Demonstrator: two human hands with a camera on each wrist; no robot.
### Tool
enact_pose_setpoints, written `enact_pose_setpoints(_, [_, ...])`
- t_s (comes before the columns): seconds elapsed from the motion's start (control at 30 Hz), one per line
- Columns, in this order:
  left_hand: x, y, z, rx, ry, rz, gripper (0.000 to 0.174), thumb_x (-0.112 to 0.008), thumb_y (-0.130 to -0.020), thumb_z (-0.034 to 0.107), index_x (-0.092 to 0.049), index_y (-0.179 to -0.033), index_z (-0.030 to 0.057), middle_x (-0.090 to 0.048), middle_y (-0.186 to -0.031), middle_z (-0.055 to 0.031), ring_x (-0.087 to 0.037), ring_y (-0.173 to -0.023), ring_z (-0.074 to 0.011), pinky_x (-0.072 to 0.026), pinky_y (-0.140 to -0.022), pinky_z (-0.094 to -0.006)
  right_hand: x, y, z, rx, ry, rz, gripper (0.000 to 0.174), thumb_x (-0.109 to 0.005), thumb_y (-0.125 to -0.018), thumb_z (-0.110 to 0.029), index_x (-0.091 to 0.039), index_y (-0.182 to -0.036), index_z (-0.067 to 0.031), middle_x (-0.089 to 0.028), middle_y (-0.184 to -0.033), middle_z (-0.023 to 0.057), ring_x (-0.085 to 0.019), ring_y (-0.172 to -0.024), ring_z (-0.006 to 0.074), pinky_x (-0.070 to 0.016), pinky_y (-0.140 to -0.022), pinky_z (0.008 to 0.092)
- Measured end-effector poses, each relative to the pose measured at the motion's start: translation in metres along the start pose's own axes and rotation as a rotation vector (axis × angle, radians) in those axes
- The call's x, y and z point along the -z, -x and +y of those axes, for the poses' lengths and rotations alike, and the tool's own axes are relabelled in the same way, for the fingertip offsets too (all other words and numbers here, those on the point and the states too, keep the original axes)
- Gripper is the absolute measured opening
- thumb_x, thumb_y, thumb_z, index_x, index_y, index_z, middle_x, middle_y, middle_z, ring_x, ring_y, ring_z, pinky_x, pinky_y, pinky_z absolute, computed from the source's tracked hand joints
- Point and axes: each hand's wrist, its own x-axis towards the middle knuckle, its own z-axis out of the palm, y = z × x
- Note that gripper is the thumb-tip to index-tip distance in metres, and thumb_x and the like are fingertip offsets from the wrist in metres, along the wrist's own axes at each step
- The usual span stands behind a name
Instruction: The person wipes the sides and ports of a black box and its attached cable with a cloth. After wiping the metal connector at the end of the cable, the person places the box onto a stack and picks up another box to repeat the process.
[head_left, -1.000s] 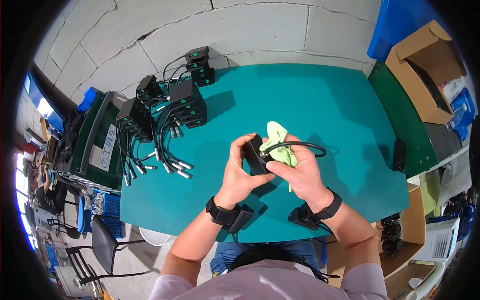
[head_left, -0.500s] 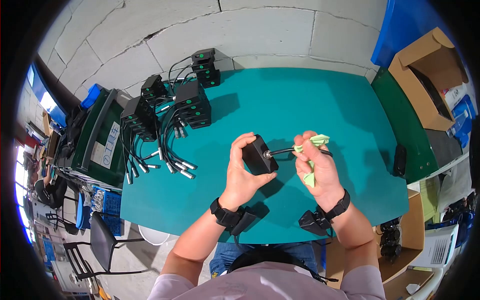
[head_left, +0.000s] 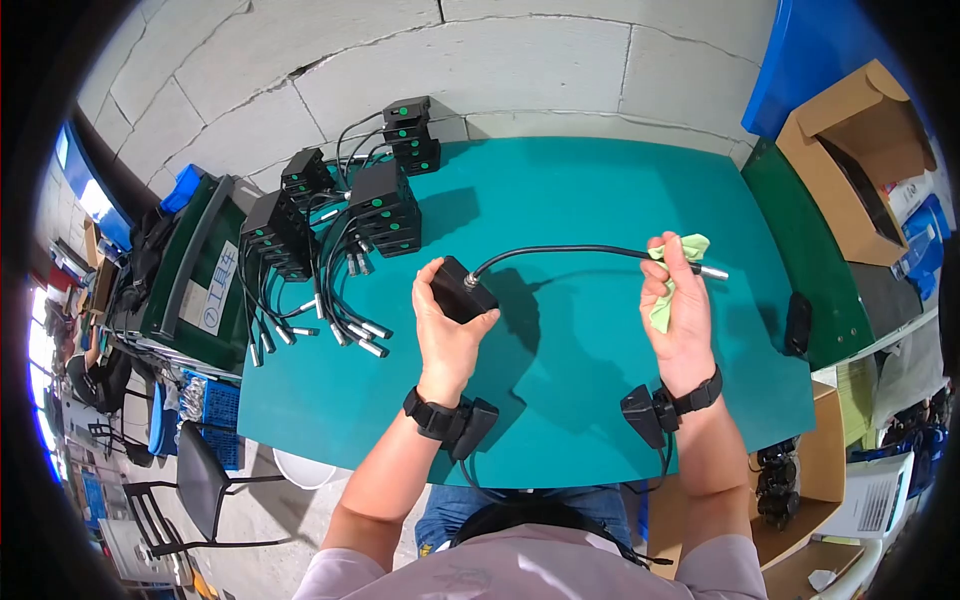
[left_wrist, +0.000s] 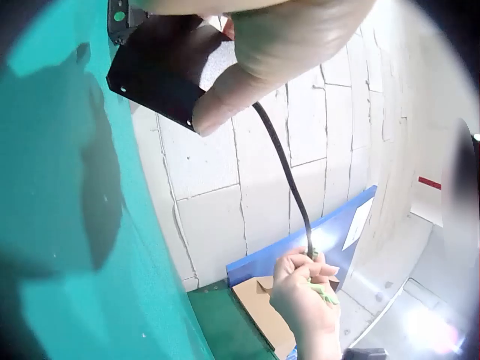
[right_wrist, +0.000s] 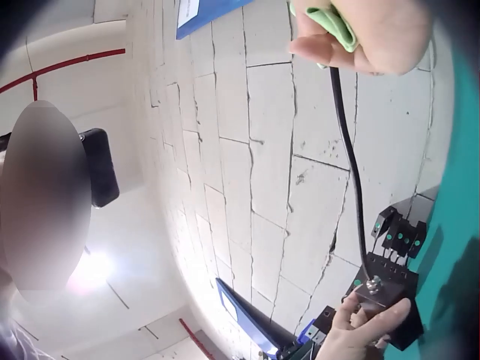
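While the left hand (head_left: 448, 330) curls round the black module (head_left: 453, 288), the right hand (head_left: 682, 305) pinches a cloth (head_left: 661, 314) about its cable (head_left: 560, 249). The contents of the cardboard box (head_left: 800, 125) beyond those fingers are unclear. Only the head view shows the plug (head_left: 712, 271).

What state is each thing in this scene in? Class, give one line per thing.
Box, gripped in the left hand.
Cable, stretched nearly straight between the hands.
Cloth, wrapped round the cable near its end, pinched by the right hand.
Plug, bare, sticking out past the cloth.
Spare boxes, stacked on the table, cables loose.
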Motion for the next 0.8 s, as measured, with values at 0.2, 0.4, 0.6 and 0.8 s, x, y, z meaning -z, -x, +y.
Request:
enact_pose_setpoints(0.2, [0.001,-0.001,-0.005,0.060,0.099,-0.014,0.078,-0.062,-0.066,-0.015,-0.029,-0.133,0.0067,-0.046,-0.113,-0.0074,-0.053,-0.094,-0.0144,-0.0487,-0.080,-0.0270,-0.001,0.000,0.009,0.001,0.153,-0.052,0.021,-0.062,-0.086,-0.019,-0.054,-0.099,-0.0049,-0.054,-0.091,0.0057,-0.047,-0.065,0.0059,-0.0408,-0.047,0.0183])
enact_pose_setpoints(0.4, [0.003,-0.002,0.001,0.069,0.120,0.022,0.079,-0.063,-0.066,-0.014,-0.029,-0.134,0.0060,-0.042,-0.120,-0.0084,-0.048,-0.105,-0.0164,-0.0425,-0.092,-0.0325,-0.001,0.006,0.010,0.037,0.311,-0.315,0.019,-0.058,-0.089,-0.019,-0.053,-0.101,-0.0059,-0.055,-0.091,0.0061,-0.047,-0.066,0.0058,-0.0432,-0.046,0.0191])
enact_pose_setpoints(0.6, [0.003,-0.002,0.010,-0.177,0.241,0.202,0.080,-0.068,-0.062,-0.011,-0.031,-0.130,0.0082,-0.032,-0.131,-0.0072,-0.031,-0.124,-0.0194,-0.0194,-0.107,-0.0414,-0.006,0.010,0.008,0.039,0.274,-0.372,0.013,-0.055,-0.089,-0.011,-0.051,-0.101,-0.0066,-0.054,-0.094,0.0062,-0.048,-0.067,0.0064,-0.0439,-0.046,0.0189])
enact_pose_setpoints(0.8, [0.005,-0.004,0.003,-0.368,0.195,0.311,0.085,-0.071,-0.062,-0.011,-0.028,-0.131,0.0133,-0.033,-0.127,-0.0065,-0.036,-0.118,-0.0180,-0.0267,-0.104,-0.0389,-0.005,0.007,0.006,0.031,0.249,-0.480,0.015,-0.060,-0.084,-0.007,-0.049,-0.094,-0.0106,-0.052,-0.092,0.0048,-0.048,-0.071,0.0093,-0.0449,-0.047,0.0203])
